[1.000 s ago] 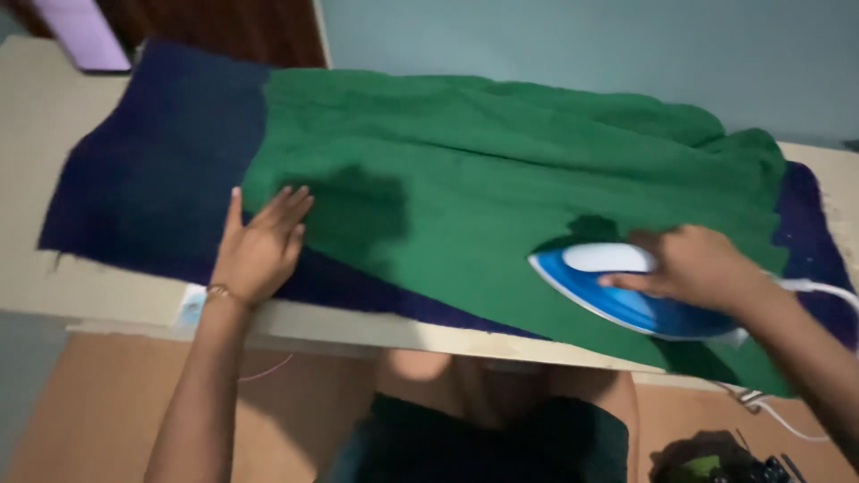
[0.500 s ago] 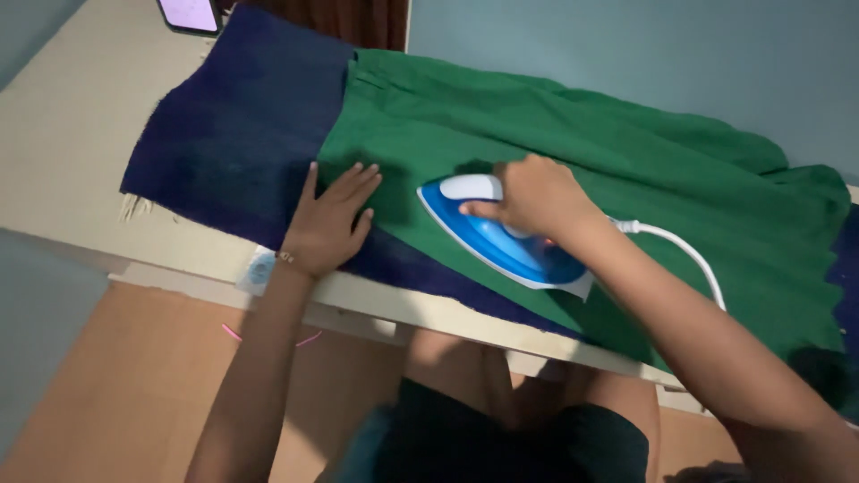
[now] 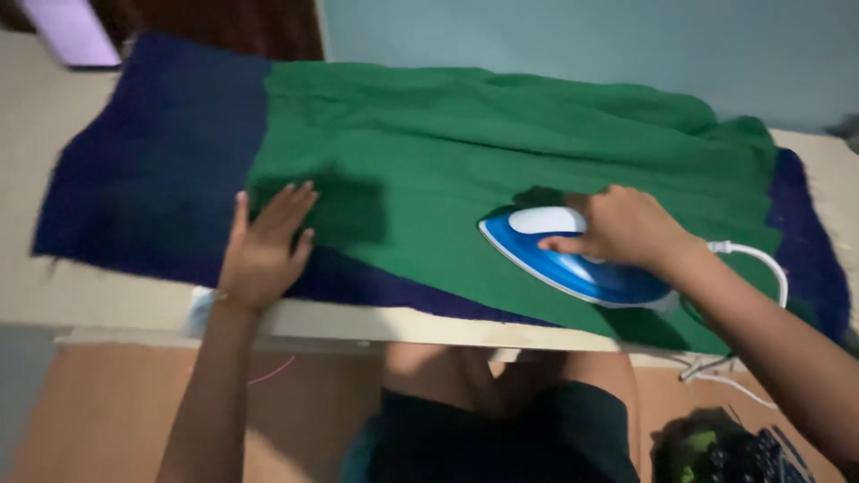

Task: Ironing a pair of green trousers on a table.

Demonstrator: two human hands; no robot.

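At the far left a pale purple object [image 3: 67,31] lies on the cream table [image 3: 107,300], and right of it a dark blue cloth [image 3: 152,179] is spread as padding under the green garment [image 3: 465,152]. The left hand [image 3: 264,246] lies flat with its fingers spread, pressing the garment's near-left edge onto the blue cloth, while farther right the right hand [image 3: 626,228] is wrapped tight around the handle of the blue and white iron [image 3: 573,259], which sits soleplate-down on the green fabric near the table's near edge, its white cord [image 3: 761,264] trailing right. This reads as the pressing stroke itself, and the next move would call for keeping the cloth taut under the flat palm and gliding the iron without folding in a crease.
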